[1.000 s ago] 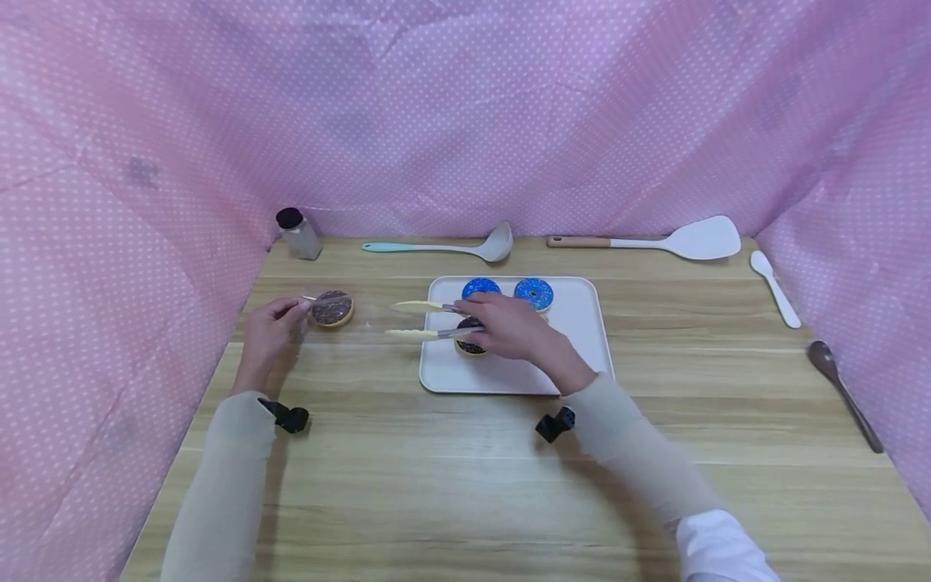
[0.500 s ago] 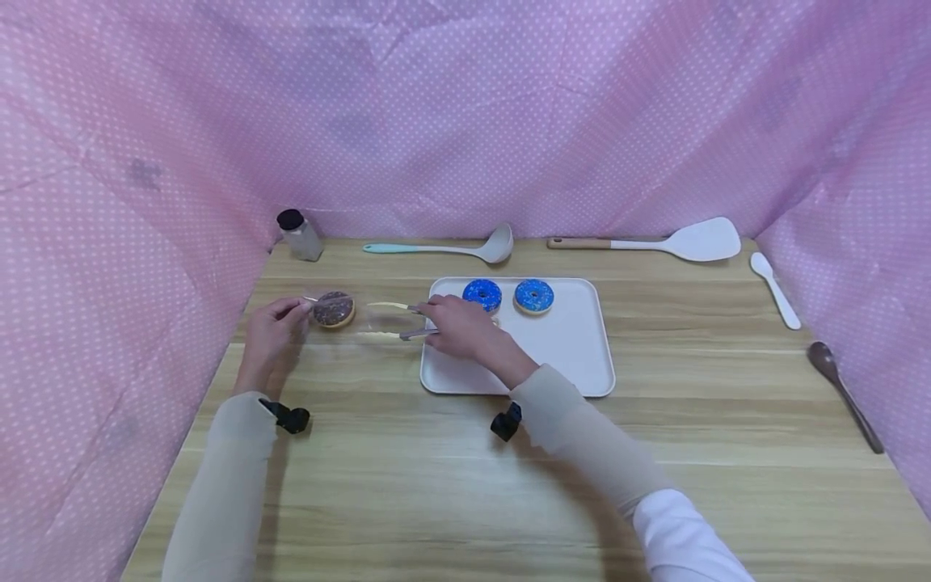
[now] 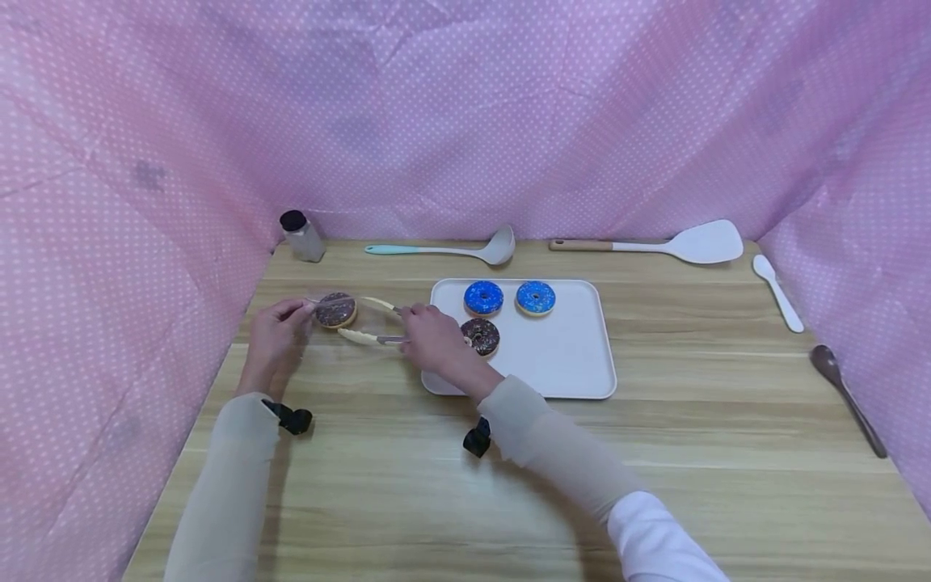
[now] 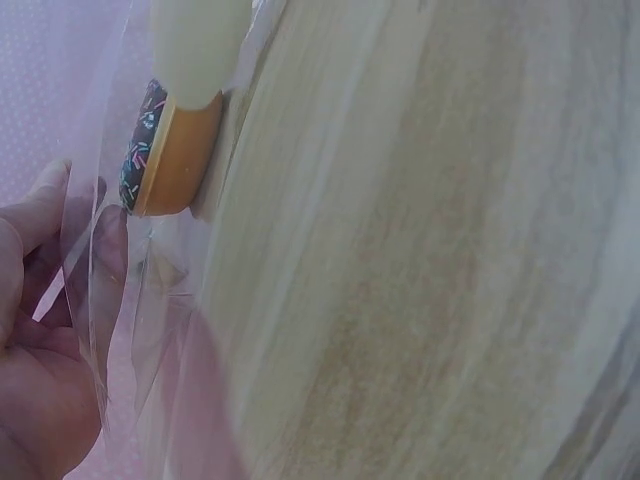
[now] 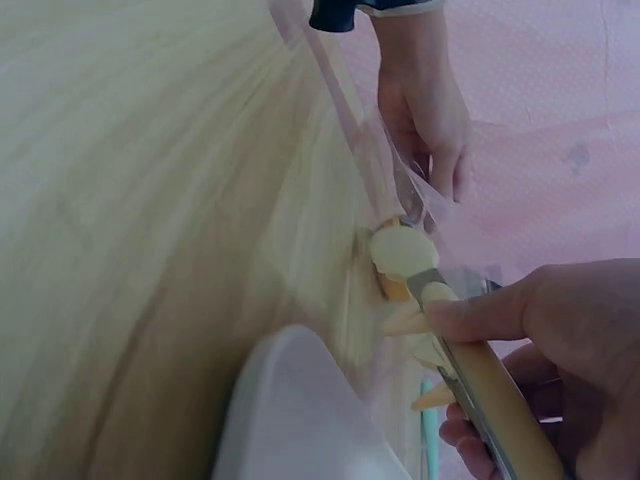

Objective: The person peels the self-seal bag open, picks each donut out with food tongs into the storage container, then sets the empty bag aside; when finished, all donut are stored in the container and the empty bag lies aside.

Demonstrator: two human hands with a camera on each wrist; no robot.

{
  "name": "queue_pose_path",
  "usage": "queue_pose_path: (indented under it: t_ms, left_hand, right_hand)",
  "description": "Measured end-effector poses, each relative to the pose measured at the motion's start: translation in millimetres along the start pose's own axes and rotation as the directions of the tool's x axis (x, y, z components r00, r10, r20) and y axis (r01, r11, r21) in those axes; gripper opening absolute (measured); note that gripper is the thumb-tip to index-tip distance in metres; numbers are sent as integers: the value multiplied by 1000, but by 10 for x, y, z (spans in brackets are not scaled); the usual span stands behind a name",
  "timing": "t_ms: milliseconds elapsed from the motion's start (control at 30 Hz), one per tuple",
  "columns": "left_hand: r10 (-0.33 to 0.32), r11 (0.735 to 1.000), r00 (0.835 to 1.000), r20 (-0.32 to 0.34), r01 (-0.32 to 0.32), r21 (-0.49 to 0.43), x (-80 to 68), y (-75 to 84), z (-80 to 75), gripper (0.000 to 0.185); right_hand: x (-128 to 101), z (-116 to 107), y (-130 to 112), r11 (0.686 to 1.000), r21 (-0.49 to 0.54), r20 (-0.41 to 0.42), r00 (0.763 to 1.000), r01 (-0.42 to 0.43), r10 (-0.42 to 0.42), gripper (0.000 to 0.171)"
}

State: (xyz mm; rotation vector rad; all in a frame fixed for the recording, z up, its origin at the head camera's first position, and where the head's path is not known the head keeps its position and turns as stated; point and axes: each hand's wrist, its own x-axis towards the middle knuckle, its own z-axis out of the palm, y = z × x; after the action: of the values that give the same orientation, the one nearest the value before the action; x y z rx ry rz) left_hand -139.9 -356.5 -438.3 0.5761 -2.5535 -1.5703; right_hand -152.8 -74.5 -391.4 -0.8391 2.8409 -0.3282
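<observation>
Beside tray (image 3: 582,380) edge, tongs (image 3: 367,335) flanking doughnut (image 3: 335,309)

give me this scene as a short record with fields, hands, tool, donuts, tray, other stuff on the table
left hand: left hand pinches the edge of a clear plastic bag
right hand: right hand grips cream-tipped metal tongs
tongs: tips on either side of a chocolate sprinkled donut at the bag
tray: white rectangular tray holds two blue-iced donuts and a second chocolate donut
table: light wooden table
back edge: black-capped shaker, teal-handled ladle, white spatula
</observation>
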Motion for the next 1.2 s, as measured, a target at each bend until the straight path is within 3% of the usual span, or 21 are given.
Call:
queue_pose_path:
  t_ms: [233, 500, 933, 1200]
  left_hand:
    - [59, 998, 998, -15, -58, 33, 10, 6, 7, 49]
    - [105, 986, 994, -25, -101, 134, 34, 0, 15, 49]
    - [160, 972, 987, -14, -155, 178, 75, -26, 15, 47]
    - [150, 970, 989, -16, -144, 197, 52, -11, -8, 47]
  right_hand:
    - [28, 62, -108, 999, 7, -14, 999, -38, 38, 47]
    - [39, 75, -155, 998, -7, -36, 998, -56, 56, 43]
    - [-133, -42, -8, 999, 51, -17, 1000, 19, -18, 46]
    - [-325, -125, 137, 997, 69, -36, 999, 38, -36, 52]
